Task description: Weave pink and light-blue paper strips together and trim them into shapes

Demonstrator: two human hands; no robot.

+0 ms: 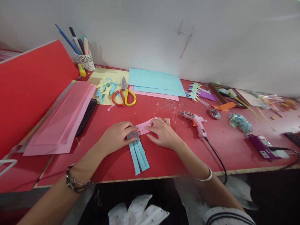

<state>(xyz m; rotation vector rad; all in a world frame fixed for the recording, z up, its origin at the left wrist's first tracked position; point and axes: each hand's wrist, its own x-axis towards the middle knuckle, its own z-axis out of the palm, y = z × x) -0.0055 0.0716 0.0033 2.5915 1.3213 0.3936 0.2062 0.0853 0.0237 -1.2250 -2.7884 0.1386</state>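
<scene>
Light-blue paper strips (139, 154) lie toward me on the red tabletop, their far ends meeting pink paper strips (142, 126) at an angle. Where the two colours cross, my left hand (118, 136) is closed, with fingertips and thumb on the strips. My right hand (161, 132) has its fingers curled over the right part of the pink strips, hiding their ends. Whether the strips are woven or only overlap I cannot tell. Beyond my hands, scissors (124, 93) with red and yellow handles lie beside cut paper scraps (106, 89).
A pink hot glue gun (195, 121) lies right of my right hand, its cable running over the front edge. Blue paper sheets (156, 82) rest by the wall. Pink sheets (62, 115) and a dark phone-like object (86, 117) are at left. A purple power strip (263, 147) stands far right.
</scene>
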